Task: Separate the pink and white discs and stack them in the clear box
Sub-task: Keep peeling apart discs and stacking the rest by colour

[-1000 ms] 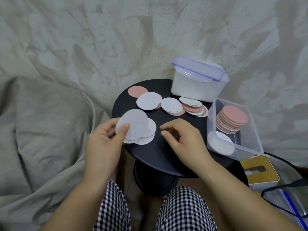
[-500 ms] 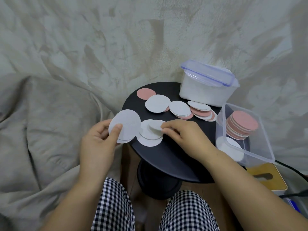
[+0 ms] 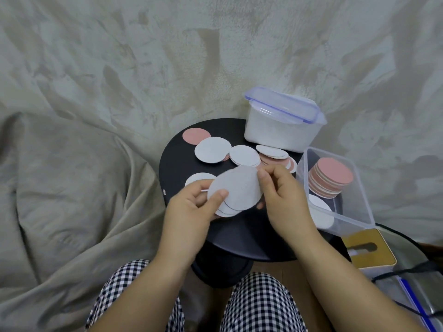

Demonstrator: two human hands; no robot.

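- Head view: the left hand [image 3: 191, 207] pinches a fanned bunch of thin white round discs [image 3: 236, 190], thumb on the front face and fingers curled behind. It holds the bunch above the near part of the small round black table [image 3: 172, 159].
- The right hand [image 3: 285, 200] grips the right edge of the top disc of that bunch between thumb and curled fingers, so both hands are clamped on it.
- The clear rectangular plastic box [image 3: 359, 212] stands open at the table's right side, just beside the right hand. Inside, a leaning stack of pink discs [image 3: 332, 178] fills the far end and flat white discs [image 3: 320, 213] lie at the near end.
- Beyond the hands a single pink disc [image 3: 195, 136], a large white disc [image 3: 212, 149] and a mixed pink-and-white heap [image 3: 275, 155] lie loose on the table.
- A white tub with a blue-edged clear lid [image 3: 282, 123] stands at the table's far edge.
- A yellow tissue box [image 3: 369, 250] sits lower right, and crumpled beige cloth [image 3: 72, 188] lies all around.
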